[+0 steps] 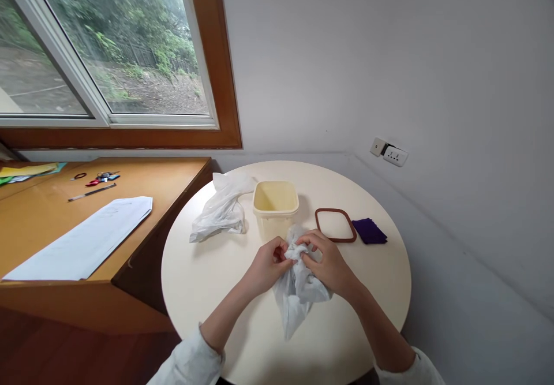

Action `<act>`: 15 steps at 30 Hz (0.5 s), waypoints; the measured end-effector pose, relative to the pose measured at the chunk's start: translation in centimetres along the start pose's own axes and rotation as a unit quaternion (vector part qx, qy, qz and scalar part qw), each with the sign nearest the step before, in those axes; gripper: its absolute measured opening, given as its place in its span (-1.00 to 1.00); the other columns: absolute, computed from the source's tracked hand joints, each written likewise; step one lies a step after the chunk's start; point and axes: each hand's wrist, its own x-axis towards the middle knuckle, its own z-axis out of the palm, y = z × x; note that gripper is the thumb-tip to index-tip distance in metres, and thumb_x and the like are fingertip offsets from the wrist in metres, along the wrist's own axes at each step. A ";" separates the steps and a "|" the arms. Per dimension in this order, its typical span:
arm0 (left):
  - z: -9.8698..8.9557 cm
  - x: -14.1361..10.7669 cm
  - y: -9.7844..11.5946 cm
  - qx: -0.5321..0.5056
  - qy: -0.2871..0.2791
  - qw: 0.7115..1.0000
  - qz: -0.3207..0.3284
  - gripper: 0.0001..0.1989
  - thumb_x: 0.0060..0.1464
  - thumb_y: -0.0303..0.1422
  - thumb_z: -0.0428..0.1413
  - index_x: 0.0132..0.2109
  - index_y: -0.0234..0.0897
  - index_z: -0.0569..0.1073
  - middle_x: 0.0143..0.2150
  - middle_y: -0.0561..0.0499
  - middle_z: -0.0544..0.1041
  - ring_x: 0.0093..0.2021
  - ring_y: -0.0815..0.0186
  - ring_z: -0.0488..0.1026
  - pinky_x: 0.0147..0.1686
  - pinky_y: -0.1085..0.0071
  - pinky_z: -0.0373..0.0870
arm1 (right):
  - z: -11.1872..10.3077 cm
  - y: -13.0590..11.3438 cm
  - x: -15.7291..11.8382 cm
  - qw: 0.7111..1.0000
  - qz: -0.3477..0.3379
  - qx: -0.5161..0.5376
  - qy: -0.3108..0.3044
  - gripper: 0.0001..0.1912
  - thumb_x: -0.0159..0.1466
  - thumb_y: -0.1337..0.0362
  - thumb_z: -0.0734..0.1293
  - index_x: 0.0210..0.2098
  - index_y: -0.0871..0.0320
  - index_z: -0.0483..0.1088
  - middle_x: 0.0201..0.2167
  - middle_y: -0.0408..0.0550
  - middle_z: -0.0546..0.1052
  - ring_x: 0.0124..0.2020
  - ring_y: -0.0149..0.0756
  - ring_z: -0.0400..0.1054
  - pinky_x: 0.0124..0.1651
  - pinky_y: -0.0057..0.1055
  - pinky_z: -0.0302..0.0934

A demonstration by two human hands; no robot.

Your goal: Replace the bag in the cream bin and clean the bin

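Both hands hold a crumpled white plastic bag (298,292) over the near middle of the round table. My left hand (269,265) pinches the bunched top of the bag from the left, fingers closed. From the right, my right hand (325,262) grips the same bunched part between thumb and fingers. The bag's lower end hangs down in a point. Just behind the hands stands a cream plastic bin (276,215), upright, its mouth facing up. A second white plastic bag (225,209) lies loosely to the left of the bin.
A brown rounded-square frame (318,219) lies right of the bin, beside a folded purple cloth (369,231). Left of the round table (203,292), a wooden desk (173,183) holds papers (82,240), a pen (92,192) and keys (104,177). A wall socket (395,155) is at right.
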 end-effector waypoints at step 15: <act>-0.8 0.3 0.5 -0.137 0.003 0.991 -0.002 -0.77 -0.06 -0.33 0.15 -0.21 -0.31 0.37 -0.56 0.19 0.17 -0.55 0.48 0.13 -0.54 0.54 0.06 | 1.4 1.5 -0.1 0.979 0.095 0.167 0.062 -0.76 0.07 0.39 0.21 -0.32 0.12 0.47 -0.32 -0.09 0.51 -0.35 -0.33 0.32 -0.30 -0.42 0.13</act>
